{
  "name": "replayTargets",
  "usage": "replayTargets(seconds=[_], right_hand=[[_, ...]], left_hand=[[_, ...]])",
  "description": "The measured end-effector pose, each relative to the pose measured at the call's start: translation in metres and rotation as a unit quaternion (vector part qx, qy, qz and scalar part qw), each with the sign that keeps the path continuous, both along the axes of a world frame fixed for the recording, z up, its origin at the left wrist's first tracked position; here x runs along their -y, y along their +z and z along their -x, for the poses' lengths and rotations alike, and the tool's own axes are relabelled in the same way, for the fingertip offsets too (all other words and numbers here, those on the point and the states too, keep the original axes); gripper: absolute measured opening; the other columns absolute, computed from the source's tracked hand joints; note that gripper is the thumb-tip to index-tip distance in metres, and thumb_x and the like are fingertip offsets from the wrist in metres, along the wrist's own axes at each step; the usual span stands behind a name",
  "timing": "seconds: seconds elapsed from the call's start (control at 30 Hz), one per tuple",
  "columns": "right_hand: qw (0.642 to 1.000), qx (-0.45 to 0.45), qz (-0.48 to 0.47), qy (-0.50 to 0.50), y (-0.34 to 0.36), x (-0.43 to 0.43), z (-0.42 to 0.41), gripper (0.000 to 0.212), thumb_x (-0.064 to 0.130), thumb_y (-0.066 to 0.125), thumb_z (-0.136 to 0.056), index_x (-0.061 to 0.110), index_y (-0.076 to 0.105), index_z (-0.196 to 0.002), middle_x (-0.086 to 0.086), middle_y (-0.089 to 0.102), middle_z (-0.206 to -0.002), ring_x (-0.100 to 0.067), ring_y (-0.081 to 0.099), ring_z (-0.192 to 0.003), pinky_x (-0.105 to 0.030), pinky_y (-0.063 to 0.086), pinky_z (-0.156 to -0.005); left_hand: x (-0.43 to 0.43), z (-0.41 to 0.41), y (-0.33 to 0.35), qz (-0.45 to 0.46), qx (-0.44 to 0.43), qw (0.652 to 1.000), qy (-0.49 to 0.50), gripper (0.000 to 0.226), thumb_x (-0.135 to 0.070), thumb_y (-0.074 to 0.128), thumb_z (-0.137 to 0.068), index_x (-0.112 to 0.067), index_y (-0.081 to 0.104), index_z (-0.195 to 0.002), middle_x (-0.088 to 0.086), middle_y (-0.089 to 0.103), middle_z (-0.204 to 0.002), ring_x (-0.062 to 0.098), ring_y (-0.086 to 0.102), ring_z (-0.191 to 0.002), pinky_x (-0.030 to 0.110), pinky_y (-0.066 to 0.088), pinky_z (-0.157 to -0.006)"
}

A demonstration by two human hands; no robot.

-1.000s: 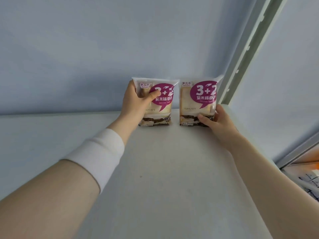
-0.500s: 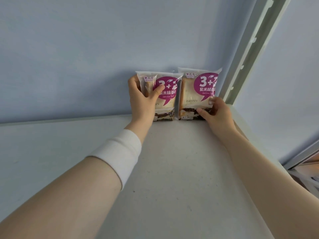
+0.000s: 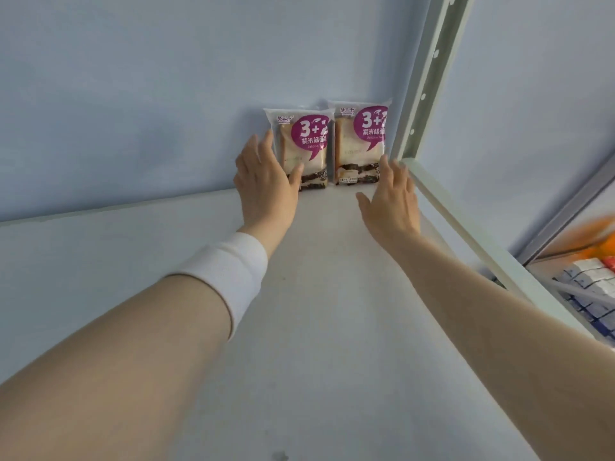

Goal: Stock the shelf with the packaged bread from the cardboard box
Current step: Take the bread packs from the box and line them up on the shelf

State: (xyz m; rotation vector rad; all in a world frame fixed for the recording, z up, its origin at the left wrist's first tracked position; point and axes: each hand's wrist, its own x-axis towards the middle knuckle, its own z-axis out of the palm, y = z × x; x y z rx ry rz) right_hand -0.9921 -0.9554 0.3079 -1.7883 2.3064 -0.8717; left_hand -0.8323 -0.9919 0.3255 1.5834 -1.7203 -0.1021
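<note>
Two packs of sliced bread with purple "3+2" labels stand upright side by side at the back right corner of the white shelf (image 3: 316,294), leaning on the pale blue back wall. My left hand (image 3: 264,176) lies open with straight fingers against the left edge of the left pack (image 3: 306,144). My right hand (image 3: 391,199) hovers open just in front of the right pack (image 3: 361,138), its fingertips near the pack's lower right corner. The cardboard box is out of view.
A perforated white upright post (image 3: 429,74) rises right beside the right pack. The shelf's right rim (image 3: 482,241) runs toward me. Lower right, another shelf holds several small white and blue boxes (image 3: 589,287) and something orange.
Both hands have let go of the packs and opened; the packs now stand on their own against the back wall. My right hand has drawn back a little toward me.
</note>
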Motion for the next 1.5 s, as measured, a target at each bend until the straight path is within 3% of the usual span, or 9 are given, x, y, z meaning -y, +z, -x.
replayTargets(seconds=[0.1, 0.2, 0.4, 0.63, 0.77, 0.93, 1.17, 1.4, 1.5], right_hand=[[0.987, -0.143, -0.066, 0.009, 0.000, -0.062, -0.016, 0.063, 0.029, 0.044, -0.096, 0.013, 0.013, -0.148, -0.012, 0.008, -0.157, -0.031, -0.001, -0.146, -0.046, 0.007, -0.118], [0.968, -0.225, -0.111, 0.008, -0.002, -0.133, -0.030, 0.058, 0.031, 0.038, -0.098, 0.013, 0.014, -0.147, -0.011, 0.012, -0.156, -0.032, 0.000, -0.145, -0.050, 0.009, -0.118], [0.960, -0.224, -0.166, -0.006, 0.013, -0.272, -0.044, 0.053, 0.031, 0.036, -0.098, 0.013, 0.020, -0.145, -0.010, 0.026, -0.152, -0.029, 0.015, -0.143, -0.046, 0.017, -0.115], [0.956, -0.230, -0.180, -0.038, 0.009, -0.435, 0.005, 0.050, 0.033, 0.039, -0.096, 0.013, 0.030, -0.141, -0.011, 0.036, -0.146, -0.030, 0.024, -0.139, -0.047, 0.026, -0.112], [0.952, -0.181, -0.218, -0.112, -0.031, -0.542, 0.059, 0.050, 0.030, 0.044, -0.094, 0.013, 0.034, -0.139, -0.010, 0.039, -0.144, -0.030, 0.023, -0.139, -0.047, 0.026, -0.111], [0.912, -0.117, -0.320, -0.227, -0.099, -0.660, 0.113, 0.042, 0.027, 0.041, -0.095, 0.015, 0.039, -0.135, -0.009, 0.045, -0.137, -0.029, 0.031, -0.132, -0.043, 0.030, -0.105], [0.862, 0.015, -0.405, -0.303, -0.204, -0.703, 0.165, 0.042, 0.031, 0.041, -0.094, 0.013, 0.041, -0.132, -0.007, 0.047, -0.136, -0.027, 0.033, -0.132, -0.041, 0.033, -0.103], [0.781, 0.228, -0.443, -0.377, -0.327, -0.666, 0.198, 0.059, 0.044, 0.048, -0.091, 0.011, 0.035, -0.138, -0.009, 0.049, -0.134, -0.026, 0.044, -0.124, -0.035, 0.039, -0.098], [0.748, 0.335, -0.385, -0.424, -0.383, -0.640, 0.229, 0.063, 0.046, 0.058, -0.086, 0.007, 0.042, -0.132, -0.011, 0.055, -0.127, -0.027, 0.052, -0.116, -0.035, 0.043, -0.096]], left_hand=[[-0.053, -0.018, 0.005, -0.015, 0.244, 0.965, -0.094, 0.055, -0.030, 0.053, -0.091, -0.009, 0.032, -0.138, 0.015, 0.036, -0.141, 0.033, 0.034, -0.128, 0.045, 0.030, -0.104], [-0.117, -0.024, 0.011, -0.067, 0.361, 0.915, -0.168, 0.046, -0.029, 0.049, -0.093, -0.008, 0.038, -0.132, 0.017, 0.039, -0.137, 0.035, 0.036, -0.126, 0.050, 0.026, -0.105], [-0.244, -0.021, 0.032, -0.138, 0.427, 0.865, -0.223, 0.044, -0.031, 0.044, -0.095, -0.009, 0.037, -0.132, 0.017, 0.040, -0.134, 0.036, 0.037, -0.124, 0.050, 0.028, -0.102], [-0.383, 0.033, 0.028, -0.060, 0.433, 0.832, -0.342, 0.044, -0.031, 0.045, -0.094, -0.010, 0.038, -0.131, 0.017, 0.044, -0.132, 0.035, 0.041, -0.121, 0.047, 0.031, -0.099], [-0.460, 0.090, -0.024, -0.066, 0.464, 0.782, -0.412, 0.042, -0.029, 0.044, -0.095, -0.011, 0.038, -0.132, 0.015, 0.043, -0.135, 0.033, 0.040, -0.125, 0.048, 0.030, -0.103], [-0.524, 0.157, -0.100, -0.145, 0.479, 0.731, -0.464, 0.043, -0.030, 0.044, -0.095, -0.010, 0.036, -0.133, 0.015, 0.043, -0.134, 0.034, 0.040, -0.124, 0.049, 0.030, -0.104], [-0.544, 0.247, -0.209, -0.253, 0.481, 0.665, -0.513, 0.043, -0.031, 0.045, -0.093, -0.010, 0.038, -0.130, 0.015, 0.044, -0.136, 0.034, 0.040, -0.125, 0.047, 0.031, -0.103], [-0.511, 0.331, -0.341, -0.461, 0.386, 0.653, -0.459, 0.065, -0.035, 0.049, -0.092, -0.015, 0.016, -0.146, 0.014, 0.028, -0.149, 0.032, 0.029, -0.136, 0.044, 0.027, -0.109], [-0.488, 0.367, -0.403, -0.509, 0.318, 0.684, -0.415, 0.075, -0.033, 0.055, -0.090, -0.016, 0.010, -0.147, 0.018, 0.023, -0.149, 0.034, 0.026, -0.137, 0.044, 0.026, -0.110]])
